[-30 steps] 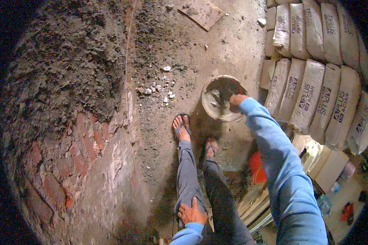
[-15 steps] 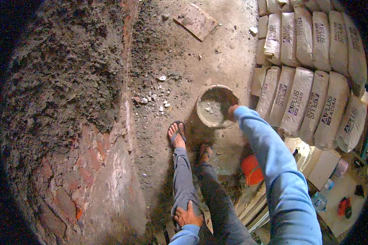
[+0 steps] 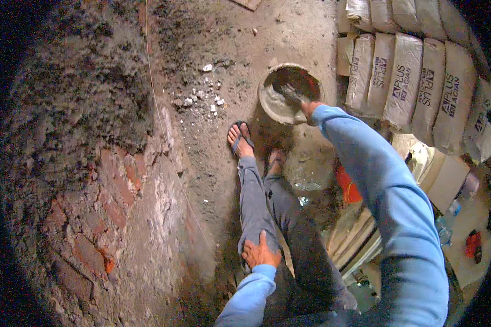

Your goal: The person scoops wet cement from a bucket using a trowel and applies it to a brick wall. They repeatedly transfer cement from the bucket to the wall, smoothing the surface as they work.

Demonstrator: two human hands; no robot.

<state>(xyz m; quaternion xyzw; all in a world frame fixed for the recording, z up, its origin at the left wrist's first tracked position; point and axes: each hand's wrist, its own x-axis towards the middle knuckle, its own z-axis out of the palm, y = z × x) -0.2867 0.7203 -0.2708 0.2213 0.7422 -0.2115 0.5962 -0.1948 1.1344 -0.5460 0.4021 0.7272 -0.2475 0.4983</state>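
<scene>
A round, mortar-crusted bucket (image 3: 262, 98) stands on the ground ahead of my feet. Wet grey mortar (image 3: 277, 104) lies inside it, mostly along the near left side. My right hand (image 3: 312, 111) reaches over the bucket's right rim, its fingers closed on what looks like a trowel (image 3: 292, 94). The dark blade is down in the bucket; the handle is hidden by the hand. On my left knee, over the grey trousers (image 3: 252, 196), rests my left hand (image 3: 262, 252), with its fingers spread and nothing in it.
A rough wall (image 3: 82, 82), part mortar and part bare brick, fills the left, with a string line (image 3: 154, 98) along it. Stacked cement bags (image 3: 403, 82) stand right. White rubble (image 3: 199, 98) lies left of the bucket. A red bucket (image 3: 348, 185) and planks (image 3: 354, 240) sit beneath my right arm.
The bucket and ground sit higher in the view. My right hand has shifted in the bucket, and a dark trowel-like blade now shows over the mortar. My left hand stays on the knee.
</scene>
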